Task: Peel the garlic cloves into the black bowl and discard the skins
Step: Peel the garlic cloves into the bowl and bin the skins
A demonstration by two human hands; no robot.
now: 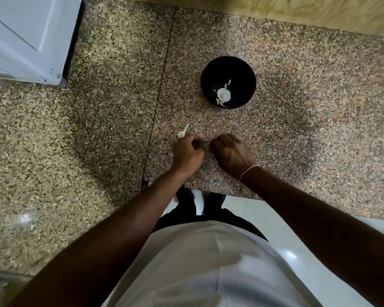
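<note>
Both hands work close together on the granite desk (297,107); left hand (187,152) and right hand (232,155) have fingers curled around something small between them, too blurred to identify. Garlic piece (182,132) lies just beyond left hand. Black bowl (242,69) farther back holds peeled cloves (224,94).
</note>
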